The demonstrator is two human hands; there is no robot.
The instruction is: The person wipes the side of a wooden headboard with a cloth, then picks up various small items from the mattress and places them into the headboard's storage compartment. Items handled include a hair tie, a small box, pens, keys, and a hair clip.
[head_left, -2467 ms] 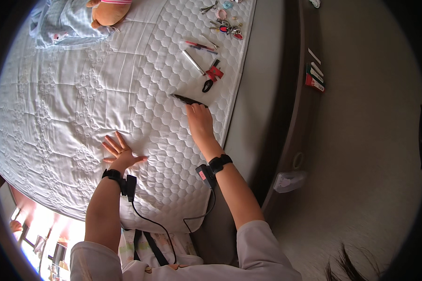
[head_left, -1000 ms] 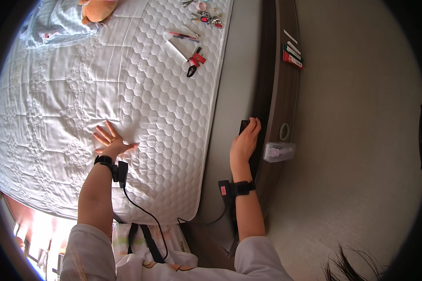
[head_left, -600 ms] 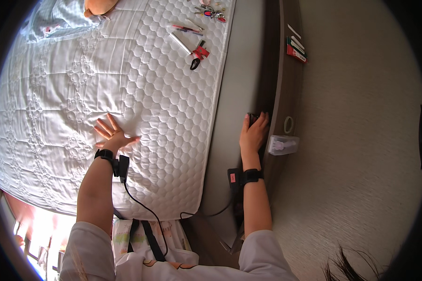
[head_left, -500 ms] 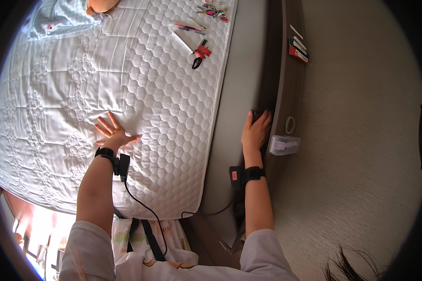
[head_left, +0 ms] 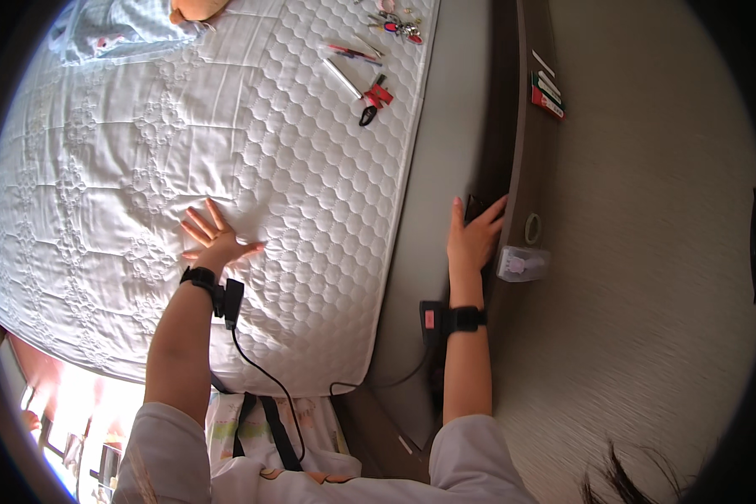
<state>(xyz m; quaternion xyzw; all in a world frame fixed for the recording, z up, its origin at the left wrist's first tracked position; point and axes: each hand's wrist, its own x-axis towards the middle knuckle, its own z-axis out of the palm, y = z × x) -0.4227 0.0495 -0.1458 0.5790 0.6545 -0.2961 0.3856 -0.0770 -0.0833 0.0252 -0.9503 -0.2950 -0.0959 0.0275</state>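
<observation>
My left hand (head_left: 213, 237) lies flat on the white quilted mattress (head_left: 311, 189), its fingers spread and nothing in it. My right hand (head_left: 474, 239) reaches into the dark gap between the grey bed base (head_left: 445, 126) and the brown wooden side rail (head_left: 525, 126). A dark thing (head_left: 476, 207) shows between its thumb and fingers; its kind cannot be made out. The fingertips are close against the rail's inner side. Beside this hand, on the rail, are a pale ring (head_left: 532, 228), like a tape roll, and a clear plastic case (head_left: 523, 264) with something pale inside.
Farther along the rail lie white sticks and a red-and-green packet (head_left: 548, 97). On the mattress are pens (head_left: 354, 54), a white stick (head_left: 343, 77), a red item with a black loop (head_left: 375, 101) and a bunch of keys (head_left: 399, 32). Cables run from both wrist straps.
The view has shifted slightly, so the scene sits farther right. My right hand's fingers have spread toward the rail, away from the thumb. My left hand stays flat on the mattress.
</observation>
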